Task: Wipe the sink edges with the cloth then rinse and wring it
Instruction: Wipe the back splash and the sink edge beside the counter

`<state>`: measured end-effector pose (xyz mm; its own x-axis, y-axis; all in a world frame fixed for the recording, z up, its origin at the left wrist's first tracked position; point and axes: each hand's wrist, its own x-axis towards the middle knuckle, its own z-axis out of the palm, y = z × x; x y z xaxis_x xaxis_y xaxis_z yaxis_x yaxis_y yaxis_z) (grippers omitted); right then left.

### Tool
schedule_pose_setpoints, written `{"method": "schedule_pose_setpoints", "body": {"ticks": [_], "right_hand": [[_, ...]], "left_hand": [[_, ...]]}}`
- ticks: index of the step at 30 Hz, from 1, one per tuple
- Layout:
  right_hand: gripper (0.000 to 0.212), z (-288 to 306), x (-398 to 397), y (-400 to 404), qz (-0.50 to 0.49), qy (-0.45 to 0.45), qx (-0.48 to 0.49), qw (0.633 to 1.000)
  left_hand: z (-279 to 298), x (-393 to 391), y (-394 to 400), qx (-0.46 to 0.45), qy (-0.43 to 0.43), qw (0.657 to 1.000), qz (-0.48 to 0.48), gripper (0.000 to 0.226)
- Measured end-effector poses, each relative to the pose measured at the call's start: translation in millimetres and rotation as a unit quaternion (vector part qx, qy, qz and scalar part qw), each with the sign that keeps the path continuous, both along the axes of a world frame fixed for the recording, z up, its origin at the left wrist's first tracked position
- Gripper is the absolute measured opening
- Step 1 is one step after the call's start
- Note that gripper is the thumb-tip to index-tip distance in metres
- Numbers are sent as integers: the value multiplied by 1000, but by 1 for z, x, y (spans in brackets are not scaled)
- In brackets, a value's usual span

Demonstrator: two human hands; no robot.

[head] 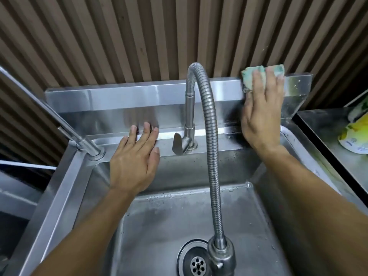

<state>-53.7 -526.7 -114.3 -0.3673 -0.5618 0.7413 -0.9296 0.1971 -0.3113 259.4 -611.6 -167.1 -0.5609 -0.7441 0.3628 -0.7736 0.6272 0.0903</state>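
Observation:
A pale green cloth lies folded over the top of the steel sink's backsplash near its right end. My right hand presses the cloth flat against the backsplash with straight fingers. My left hand rests flat and open on the back ledge of the sink, left of the tap lever. The basin below is wet, with a round drain at the bottom.
A flexible gooseneck faucet arches from the back ledge down over the drain between my arms. A second slim tap stands at the back left corner. A yellow and white pouch lies on the steel counter to the right. Ribbed brown wall panels stand behind.

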Motion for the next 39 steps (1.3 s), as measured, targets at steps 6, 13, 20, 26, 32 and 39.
{"method": "schedule_pose_setpoints", "body": {"ticks": [6,13,20,26,32,39], "right_hand": [[63,13,97,-27,135,-16,13,991],[48,19,2,-6,33,44,26,998],[55,29,40,-25,-98,-229,-109,962],[53,8,33,-7,14,-70,-1,997],[55,23,-25,-3,-157,-266,-127,942],[59,5,82,-26,30,-151,-24,988]], "left_hand": [[1,-3,3,3,6,1000,13,56],[5,-3,6,13,10,1000,14,55],[7,-6,9,17,8,1000,24,58],[8,-2,9,18,12,1000,-1,59],[10,-6,13,20,13,1000,21,59],[11,-9,16,22,18,999,32,57]]}}
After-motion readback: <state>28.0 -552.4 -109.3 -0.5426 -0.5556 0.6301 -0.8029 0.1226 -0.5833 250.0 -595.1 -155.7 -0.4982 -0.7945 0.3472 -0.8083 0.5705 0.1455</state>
